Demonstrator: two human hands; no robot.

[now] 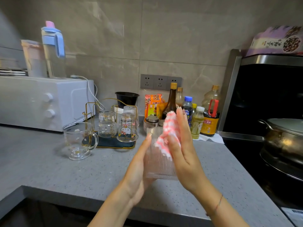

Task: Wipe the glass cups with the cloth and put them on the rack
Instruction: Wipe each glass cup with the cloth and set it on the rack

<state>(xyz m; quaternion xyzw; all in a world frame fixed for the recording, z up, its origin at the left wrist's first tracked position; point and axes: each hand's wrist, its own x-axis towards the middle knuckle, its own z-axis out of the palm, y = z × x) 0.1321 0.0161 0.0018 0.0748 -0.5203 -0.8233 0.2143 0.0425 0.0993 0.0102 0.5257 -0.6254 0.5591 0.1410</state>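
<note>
A ribbed glass cup [158, 163] is held upright above the counter in front of me; my left hand [139, 171] grips its left side and base. My right hand [185, 145] presses a pink-and-white checked cloth [164, 141] against the cup's rim and right side, thumb pinching the cloth, fingers straight up. The gold wire rack [114, 145] with a dark tray stands behind on the left. Upside down on it are a Hello Kitty glass [127, 128], a dotted glass [107, 124] and a ribbed glass [131, 109]. A handled glass mug [78, 140] stands upright on the counter, left of the rack.
A white toaster oven [41, 102] with tumblers on top fills the back left. Sauce and oil bottles [209, 117] and jars crowd the back wall behind my hands. On the right is a black stove with a lidded metal pot [285, 136]. The grey counter's front edge [98, 203] runs below.
</note>
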